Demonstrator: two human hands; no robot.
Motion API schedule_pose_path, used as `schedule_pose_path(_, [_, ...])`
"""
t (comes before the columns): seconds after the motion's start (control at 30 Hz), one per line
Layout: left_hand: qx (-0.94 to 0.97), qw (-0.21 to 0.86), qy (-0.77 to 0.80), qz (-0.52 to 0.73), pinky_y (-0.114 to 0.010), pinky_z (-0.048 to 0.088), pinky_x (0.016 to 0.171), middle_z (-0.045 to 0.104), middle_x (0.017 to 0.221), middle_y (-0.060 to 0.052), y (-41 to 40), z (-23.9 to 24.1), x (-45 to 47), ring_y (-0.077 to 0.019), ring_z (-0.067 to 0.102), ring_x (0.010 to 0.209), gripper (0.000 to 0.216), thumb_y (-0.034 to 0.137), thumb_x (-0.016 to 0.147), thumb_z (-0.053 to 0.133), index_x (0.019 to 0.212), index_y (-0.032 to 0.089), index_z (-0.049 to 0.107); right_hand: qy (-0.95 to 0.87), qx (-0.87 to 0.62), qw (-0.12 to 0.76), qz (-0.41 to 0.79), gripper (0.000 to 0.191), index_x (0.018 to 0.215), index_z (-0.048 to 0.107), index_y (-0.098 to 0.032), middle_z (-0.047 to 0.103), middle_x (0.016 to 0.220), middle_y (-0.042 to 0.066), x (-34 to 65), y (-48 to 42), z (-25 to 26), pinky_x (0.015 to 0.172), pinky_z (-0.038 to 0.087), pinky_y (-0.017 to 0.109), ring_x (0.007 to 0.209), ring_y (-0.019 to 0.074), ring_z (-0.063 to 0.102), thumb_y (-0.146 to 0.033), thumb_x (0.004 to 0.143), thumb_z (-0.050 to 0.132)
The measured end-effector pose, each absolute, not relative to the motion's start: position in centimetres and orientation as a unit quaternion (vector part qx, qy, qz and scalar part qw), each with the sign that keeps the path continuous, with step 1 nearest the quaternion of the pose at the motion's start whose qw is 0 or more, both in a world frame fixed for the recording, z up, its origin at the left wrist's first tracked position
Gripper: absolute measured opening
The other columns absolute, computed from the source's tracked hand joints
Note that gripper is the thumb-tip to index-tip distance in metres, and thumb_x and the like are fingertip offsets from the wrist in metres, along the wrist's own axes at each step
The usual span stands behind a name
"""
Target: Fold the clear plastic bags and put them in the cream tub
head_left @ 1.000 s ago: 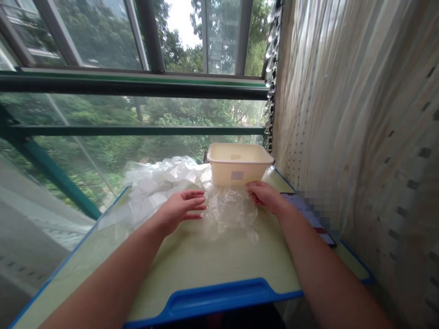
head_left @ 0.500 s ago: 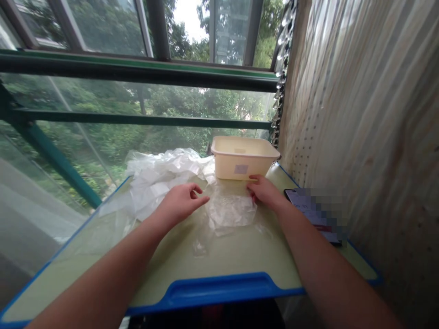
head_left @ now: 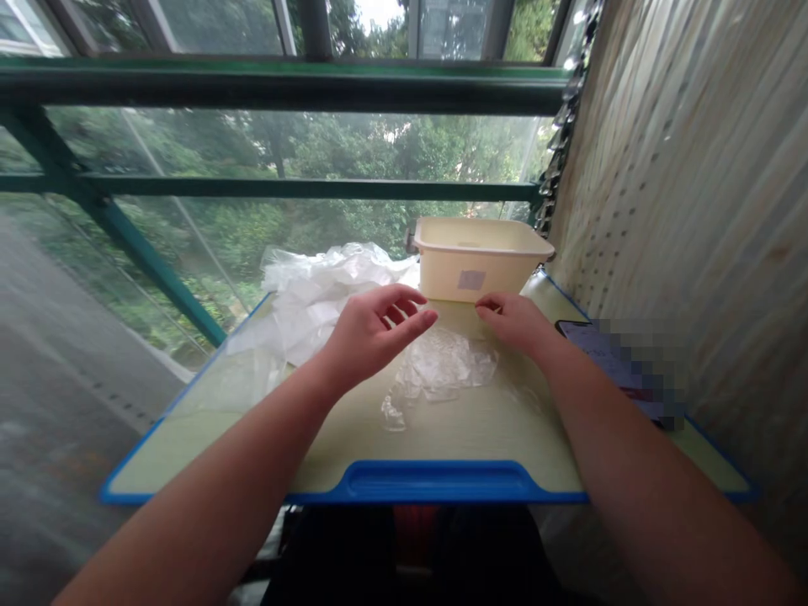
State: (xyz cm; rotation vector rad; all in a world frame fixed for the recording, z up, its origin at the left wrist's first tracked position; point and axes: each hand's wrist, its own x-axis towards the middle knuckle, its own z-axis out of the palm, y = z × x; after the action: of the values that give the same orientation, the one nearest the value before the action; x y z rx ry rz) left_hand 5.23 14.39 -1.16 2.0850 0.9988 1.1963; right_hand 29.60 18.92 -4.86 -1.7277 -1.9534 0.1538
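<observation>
Fingers (head_left: 404,294): left hand (head_left: 369,328) hung loosely curled; right hand (head_left: 514,321) bunched, contents unclear.
Pale table (head_left: 454,433), blue-edged: clear plastic (head_left: 451,364) lay crumpled.
Window (head_left: 220,25): green railing (head_left: 284,88) crossed below; curtain (head_left: 713,168) hung right.

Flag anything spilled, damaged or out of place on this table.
Nothing looks spilled or damaged. Crumpled clear plastic film lies before the cream rectangular plastic bin and a loose white plastic heap left of it, looking untidy.

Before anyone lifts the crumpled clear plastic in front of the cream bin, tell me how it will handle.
The crumpled clear plastic will probably be floppy, as it lies slack and creased on the tabletop. It looks thin and see-through, so it is likely very light. Its glossy highlights suggest it may be slippery.
</observation>
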Motion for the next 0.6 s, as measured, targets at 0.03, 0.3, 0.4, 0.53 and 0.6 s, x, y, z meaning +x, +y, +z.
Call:
schedule_pose_path(0.03, [0.769,0.285,0.355,0.448,-0.021,0.043,0.053,0.062,0.074,-0.004,14.2,-1.0,5.4,-0.0098,0.054,0.060,0.031,0.042,0.076,0.058,0.091,0.016,0.061,-0.725,-0.638,0.254,0.056,0.027,0.089,0.067,-0.015,0.068,0.082,0.006,29.5,18.9,-4.9,0.067,0.042,0.026,0.068,0.0150,0.058,-0.028,0.077,0.048])
schedule_pose_path(0.3, [0.802,0.290,0.334,0.402,-0.018,0.042,0.049,0.062,0.069,-0.003,14.1,-1.6,5.7,-0.0080,0.052,0.056,0.027,0.039,0.075,0.059,0.082,0.014,0.064,-0.743,-0.615,0.264,0.005,0.026,0.085,0.068,-0.017,0.068,0.075,0.004,29.7,18.2,-3.8,0.059,0.040,0.025,0.065,0.0158,0.058,-0.032,0.077,0.049])
schedule_pose_path(0.4, [0.797,0.303,0.330,0.405,-0.018,0.042,0.050,0.061,0.067,-0.003,14.3,-1.8,5.6,-0.0077,0.052,0.056,0.025,0.038,0.076,0.058,0.079,0.014,0.063,-0.742,-0.619,0.257,-0.008,0.025,0.084,0.068,-0.018,0.067,0.071,0.004,29.7,18.1,-3.6,0.057,0.039,0.024,0.063,0.0157,0.058,-0.032,0.077,0.049])
schedule_pose_path(0.53, [0.819,0.283,0.315,0.387,-0.021,0.041,0.048,0.060,0.061,-0.002,13.4,-1.1,5.7,-0.0089,0.051,0.053,0.023,0.036,0.076,0.058,0.073,0.014,0.063,-0.759,-0.609,0.229,-0.015,0.024,0.081,0.069,-0.019,0.068,0.073,0.004,29.4,18.2,-3.9,0.057,0.039,0.025,0.064,0.0166,0.058,-0.032,0.076,0.049])
schedule_pose_path(0.6, [0.850,0.260,0.286,0.358,-0.022,0.039,0.046,0.056,0.053,-0.001,12.2,-0.4,6.0,-0.0088,0.049,0.048,0.021,0.034,0.074,0.058,0.064,0.017,0.062,-0.766,-0.603,0.221,-0.004,0.024,0.082,0.069,-0.018,0.069,0.075,0.004,29.3,18.3,-4.0,0.058,0.040,0.025,0.066,0.0168,0.059,-0.030,0.077,0.049])
